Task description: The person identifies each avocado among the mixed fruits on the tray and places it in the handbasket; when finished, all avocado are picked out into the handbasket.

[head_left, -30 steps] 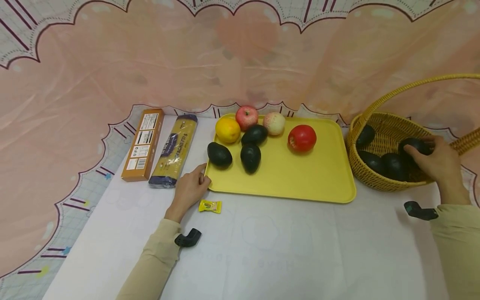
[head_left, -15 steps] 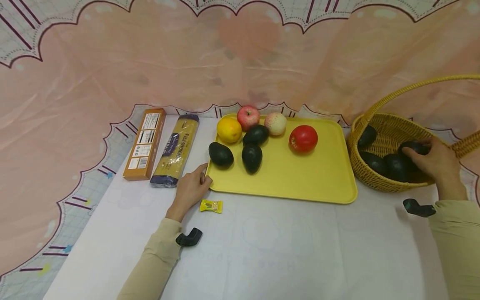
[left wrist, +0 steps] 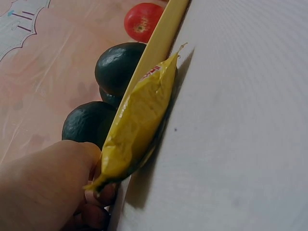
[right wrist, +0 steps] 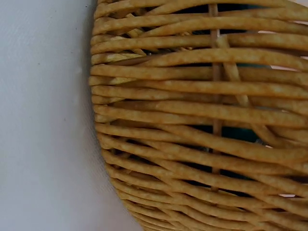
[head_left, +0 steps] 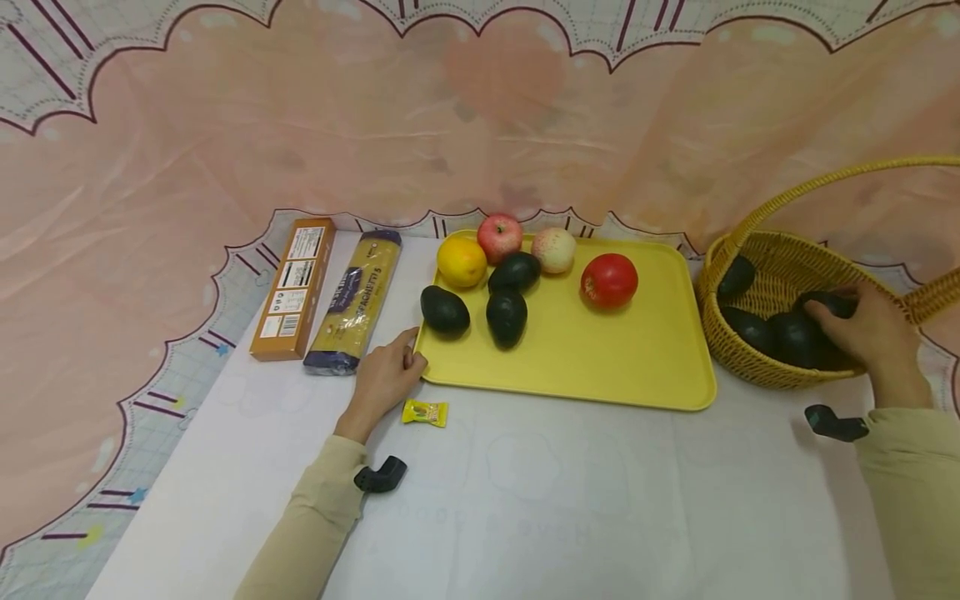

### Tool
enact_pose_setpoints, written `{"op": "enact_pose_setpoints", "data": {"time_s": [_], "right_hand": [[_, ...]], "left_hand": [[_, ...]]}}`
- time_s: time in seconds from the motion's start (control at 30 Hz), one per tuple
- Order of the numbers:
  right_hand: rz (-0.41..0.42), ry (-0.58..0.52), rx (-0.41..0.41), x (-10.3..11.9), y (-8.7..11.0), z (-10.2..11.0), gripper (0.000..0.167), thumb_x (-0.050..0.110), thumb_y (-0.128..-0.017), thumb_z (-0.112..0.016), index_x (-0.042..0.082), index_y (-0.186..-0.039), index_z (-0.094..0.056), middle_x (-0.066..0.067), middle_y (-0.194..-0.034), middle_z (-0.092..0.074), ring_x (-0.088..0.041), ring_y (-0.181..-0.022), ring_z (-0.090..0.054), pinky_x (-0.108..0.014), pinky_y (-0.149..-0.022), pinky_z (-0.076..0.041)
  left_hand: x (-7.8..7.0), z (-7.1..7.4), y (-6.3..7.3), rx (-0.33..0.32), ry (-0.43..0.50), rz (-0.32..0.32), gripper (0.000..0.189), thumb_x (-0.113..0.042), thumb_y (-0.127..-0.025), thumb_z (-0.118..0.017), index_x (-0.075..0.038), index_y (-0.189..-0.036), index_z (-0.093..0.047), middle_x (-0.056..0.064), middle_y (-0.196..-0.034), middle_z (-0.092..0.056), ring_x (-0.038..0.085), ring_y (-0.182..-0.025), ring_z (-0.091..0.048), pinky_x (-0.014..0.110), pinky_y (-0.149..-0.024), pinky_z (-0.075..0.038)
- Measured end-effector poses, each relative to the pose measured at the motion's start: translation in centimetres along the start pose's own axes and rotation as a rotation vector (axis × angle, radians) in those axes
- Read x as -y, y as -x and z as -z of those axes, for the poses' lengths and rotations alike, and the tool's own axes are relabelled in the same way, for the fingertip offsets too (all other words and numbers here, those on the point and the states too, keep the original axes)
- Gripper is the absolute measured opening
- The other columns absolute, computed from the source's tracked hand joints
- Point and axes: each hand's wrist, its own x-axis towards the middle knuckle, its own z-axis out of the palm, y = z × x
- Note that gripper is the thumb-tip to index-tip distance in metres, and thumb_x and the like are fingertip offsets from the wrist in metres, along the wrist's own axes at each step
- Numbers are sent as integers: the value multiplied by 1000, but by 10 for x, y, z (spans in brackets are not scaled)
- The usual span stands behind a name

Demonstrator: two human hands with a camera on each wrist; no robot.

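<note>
At the left end of the yellow tray [head_left: 592,358], my left hand [head_left: 384,375] grips the edge near the front corner. Three dark avocados [head_left: 506,318], a lemon [head_left: 462,261], a red apple [head_left: 500,239], a pale peach-like fruit [head_left: 553,250] and a red round fruit [head_left: 609,282] lie on the tray. My right hand [head_left: 873,329] reaches inside the wicker basket [head_left: 712,325] and holds a dark avocado [head_left: 828,302] above others [head_left: 750,331]. Basket weave [right wrist: 192,108] fills most of the right wrist view, hiding that hand.
Left of the tray lie a spaghetti packet [head_left: 354,304] and an orange-brown box [head_left: 292,290]. A small yellow wrapped candy [head_left: 425,412] lies in front of the tray, by my left wrist. The basket's tall handle [head_left: 832,185] arches over its opening. A patterned cloth hangs behind.
The head view has shifted slightly. My right hand stays in the basket with the avocado, seemingly a little lower among the others. My left hand keeps its place on the tray edge.
</note>
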Motion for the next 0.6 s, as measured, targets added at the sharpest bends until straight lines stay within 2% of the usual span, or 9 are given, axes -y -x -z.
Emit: {"op": "enact_pose_setpoints", "data": {"time_s": [0.27,0.43,0.6], "right_hand": [[42,-66,-130,7,8,-7,69,43,-93,-44,-11,-135,-37,-39,-131,-40,-56,-116,-36,-65,-93,-28],[123,-100,-205,13,14,-11,60,34,-93,-48,-11,-132,-41,-38,-126,-44,-55,-115,-38,-62,-96,-27],[209,-146,-238,22,21,-13,50,27,-92,-50,-10,-127,-45,-36,-121,-44,-54,-116,-36,-62,-97,-24]], "left_hand": [[1,-1,0,-4,5,-2,47,-18,-84,-52,-5,-129,-55,-2,-55,-42,12,-46,-34,26,-47,-23],[1,0,1,1,6,11,48,-19,-84,-51,-5,-130,-54,-2,-55,-42,12,-46,-34,26,-47,-23],[1,0,1,3,8,17,48,-19,-84,-51,-6,-130,-54,-2,-55,-42,13,-46,-35,26,-48,-23]]}}
